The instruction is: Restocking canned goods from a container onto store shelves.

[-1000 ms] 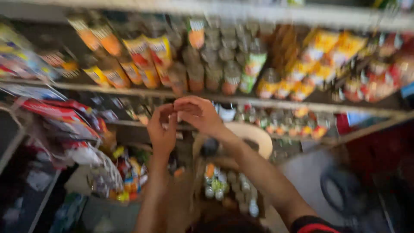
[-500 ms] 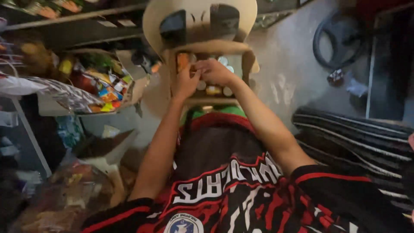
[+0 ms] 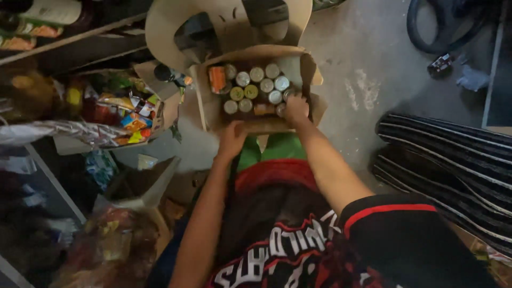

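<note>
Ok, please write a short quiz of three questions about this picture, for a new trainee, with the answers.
1. True or false: the right hand is inside the cardboard box, among the jars.
2. Where is the left hand? A) on the near edge of the box B) on the shelf C) on the floor
3. Fill in: the jars in the box stand upright, so the camera sees mostly their ____.

Key:
1. True; it reaches into the right side of the box, though whether it grips a jar cannot be told.
2. A
3. lids
</note>
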